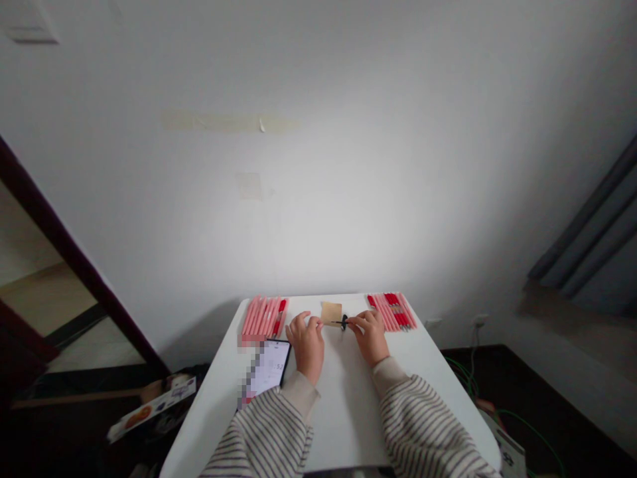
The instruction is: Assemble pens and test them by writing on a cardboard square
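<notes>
My right hand (371,337) is closed in a pinch on a thin dark rod (337,322), which points left over the table. Right by the rod, close to my fingertips, is a small black piece (344,321); whether it is joined to the rod I cannot tell. My left hand (307,346) faces it, thumb and finger pinched together near the rod's left end. What it grips is too small to name. Just behind both hands lies a small tan square (331,312). Beside my left wrist is a phone (271,365) with a lit screen.
A row of pink and red pens (261,316) lies at the table's back left, another row (391,312) at the back right. The white table (343,425) meets the wall (318,252). Green cables (465,375) run along the floor at right.
</notes>
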Demonstrator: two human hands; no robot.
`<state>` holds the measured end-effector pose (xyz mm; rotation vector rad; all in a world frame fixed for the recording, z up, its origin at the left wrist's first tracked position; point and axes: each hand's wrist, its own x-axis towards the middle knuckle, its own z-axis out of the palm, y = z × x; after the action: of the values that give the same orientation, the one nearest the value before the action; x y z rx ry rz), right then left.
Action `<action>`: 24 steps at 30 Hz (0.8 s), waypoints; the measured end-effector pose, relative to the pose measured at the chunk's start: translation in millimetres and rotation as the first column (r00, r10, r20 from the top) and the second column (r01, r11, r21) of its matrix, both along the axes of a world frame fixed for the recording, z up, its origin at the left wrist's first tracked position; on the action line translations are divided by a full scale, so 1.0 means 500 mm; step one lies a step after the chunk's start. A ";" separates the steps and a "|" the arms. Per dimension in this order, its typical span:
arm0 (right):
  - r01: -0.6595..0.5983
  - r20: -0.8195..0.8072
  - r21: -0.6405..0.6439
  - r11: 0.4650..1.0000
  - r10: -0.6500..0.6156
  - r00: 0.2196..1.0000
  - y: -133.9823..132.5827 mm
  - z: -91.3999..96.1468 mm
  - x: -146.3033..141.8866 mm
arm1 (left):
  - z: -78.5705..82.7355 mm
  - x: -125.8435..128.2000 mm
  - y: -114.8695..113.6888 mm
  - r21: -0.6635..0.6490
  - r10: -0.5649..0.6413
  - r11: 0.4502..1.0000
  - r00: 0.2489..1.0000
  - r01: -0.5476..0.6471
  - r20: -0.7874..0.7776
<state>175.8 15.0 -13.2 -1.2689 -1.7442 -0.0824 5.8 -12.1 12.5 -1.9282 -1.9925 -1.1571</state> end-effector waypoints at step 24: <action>0.016 0.017 -0.004 1.000 -0.016 1.000 -0.003 -0.001 -0.003 | 0.003 0.002 -0.006 0.008 -0.034 0.999 0.999 0.034 0.001</action>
<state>174.1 13.8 -13.5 -1.2883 -1.7502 -0.0995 6.7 -15.3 14.0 -1.9650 -1.9603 -1.1731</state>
